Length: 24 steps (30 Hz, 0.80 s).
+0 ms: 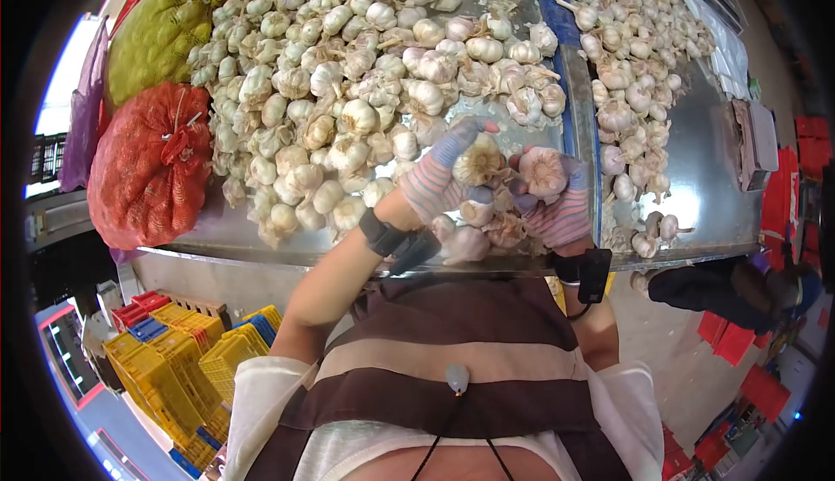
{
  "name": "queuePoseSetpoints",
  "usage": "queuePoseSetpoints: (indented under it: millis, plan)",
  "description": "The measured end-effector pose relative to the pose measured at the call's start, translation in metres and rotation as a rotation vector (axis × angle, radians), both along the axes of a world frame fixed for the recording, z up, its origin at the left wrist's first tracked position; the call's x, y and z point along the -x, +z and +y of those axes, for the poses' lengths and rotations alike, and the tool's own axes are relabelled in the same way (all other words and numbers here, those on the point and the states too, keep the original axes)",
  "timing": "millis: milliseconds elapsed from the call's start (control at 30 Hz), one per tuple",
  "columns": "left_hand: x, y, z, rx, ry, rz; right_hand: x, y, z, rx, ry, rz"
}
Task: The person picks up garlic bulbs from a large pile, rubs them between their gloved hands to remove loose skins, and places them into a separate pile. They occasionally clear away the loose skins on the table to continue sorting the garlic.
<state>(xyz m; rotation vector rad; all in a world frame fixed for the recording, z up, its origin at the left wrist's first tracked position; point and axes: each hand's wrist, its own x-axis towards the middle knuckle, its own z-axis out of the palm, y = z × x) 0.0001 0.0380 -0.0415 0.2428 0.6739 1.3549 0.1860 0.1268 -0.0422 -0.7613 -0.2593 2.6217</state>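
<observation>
Heads of garlic (357, 116) cover much of the metal table before me. My left hand (437, 177), in a striped glove with bluish fingertips, is closed round a garlic bulb (478, 161) whose root end faces up. Close beside it, my right hand (561, 211), in a matching glove, grips another garlic bulb (543, 172) with a pinkish skin. Several more bulbs (465, 243) lie beneath and between my hands near the table's front edge. Parts of the fingers are hidden behind the garlic.
A blue-edged divider (570, 72) separates the main pile from a second garlic pile (639, 81) on the right. A red net sack (152, 168) and a yellow-green one (165, 33) stand at left. Yellow crates (165, 368) are stacked lower left. Another person's leg (704, 294) shows at right.
</observation>
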Motion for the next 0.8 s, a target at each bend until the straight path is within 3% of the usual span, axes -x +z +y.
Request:
queuePoseSetpoints:
  millis: [33,133,233,367,467,567,633,667,733,800]
  plan:
    - [-0.001,0.014,-0.003,0.014,0.019,-0.291,0.004,0.004,-0.002,0.094,0.001,0.067]
    - [-0.007,0.02,-0.002,0.124,0.207,-0.401,0.012,0.014,-0.011,0.145,-0.026,0.084]
    - [-0.005,0.016,-0.007,0.155,0.252,-0.52,0.017,0.023,-0.019,0.226,-0.043,0.094]
    - [-0.005,0.015,-0.01,0.046,0.215,-0.629,0.022,0.025,-0.025,0.211,-0.096,0.047]
    - [-0.007,0.025,-0.013,0.073,0.227,-0.503,0.021,0.023,-0.026,0.227,-0.054,0.111]
    - [-0.009,0.033,-0.015,0.101,0.225,-0.661,0.019,0.022,-0.025,0.19,-0.057,-0.015]
    - [-0.015,0.047,-0.013,0.237,0.337,-0.741,0.006,0.015,-0.014,-0.205,-0.062,-0.156]
    - [-0.013,0.049,-0.014,0.236,0.337,-0.738,-0.001,0.021,0.0,-0.232,-0.05,-0.245]
    - [-0.011,0.052,-0.016,0.269,0.301,-0.762,-0.037,-0.01,0.035,-1.406,-0.054,-0.836]
    - [-0.009,0.056,-0.019,0.24,0.286,-0.713,-0.102,-0.076,0.104,-0.998,-0.476,-0.537]
